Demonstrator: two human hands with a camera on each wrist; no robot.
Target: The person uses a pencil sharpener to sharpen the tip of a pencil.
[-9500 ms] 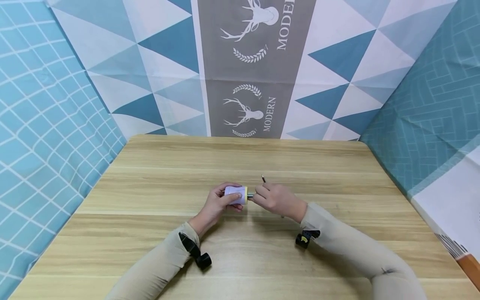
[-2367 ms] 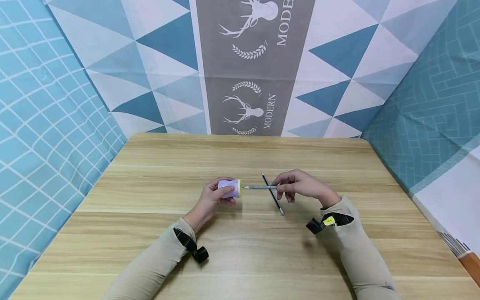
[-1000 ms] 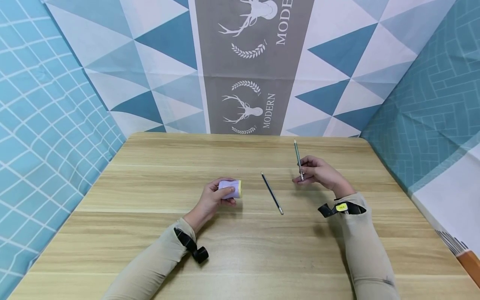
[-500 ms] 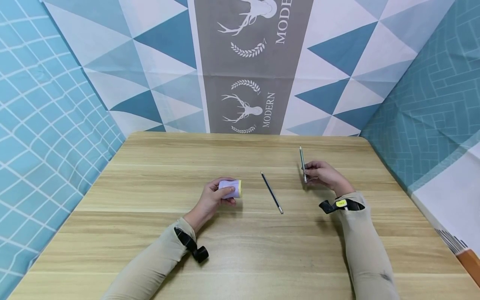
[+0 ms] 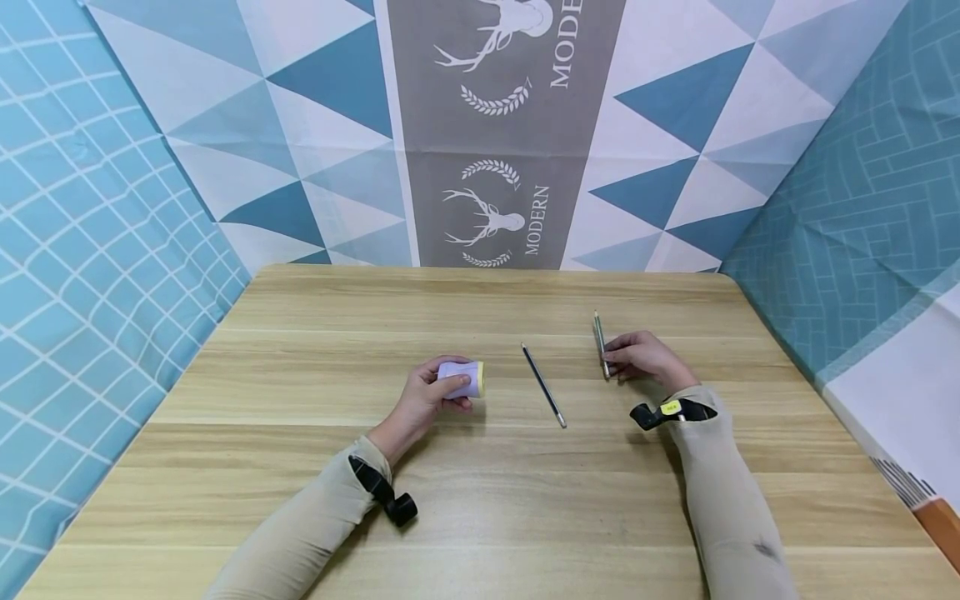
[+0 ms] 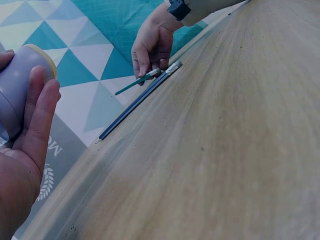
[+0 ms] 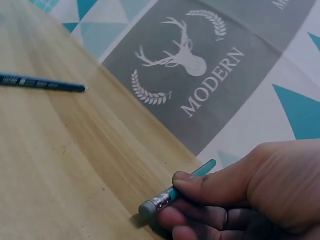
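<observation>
My left hand (image 5: pixel 417 403) grips a lilac pencil sharpener (image 5: pixel 454 379) with a yellow end, which faces right. Thumb on the near side, it keeps the sharpener above the table. To the right, my right hand (image 5: pixel 647 357) pinches a green pencil (image 5: pixel 599 328) close to its eraser end, the sharpened tip pointing toward the back edge. In the right wrist view the eraser of the green pencil (image 7: pixel 202 169) is right at the tabletop, held between thumb and fingers. Between the hands a dark blue pencil (image 5: pixel 543 385) lies slanted on the wood, its eraser end toward me.
The wooden table (image 5: pixel 480 517) runs back to a patterned cloth wall (image 5: pixel 495 125) printed with triangles and a deer. Blue tiled cloth (image 5: pixel 90 250) hangs along the left side, teal cloth (image 5: pixel 847 242) along the right. Black cameras are strapped to both wrists.
The right hand has moved the green pencil from the sharpener's yellow end off to the right, then down to the tabletop. The left hand and the dark pencil have stayed nearly still lately.
</observation>
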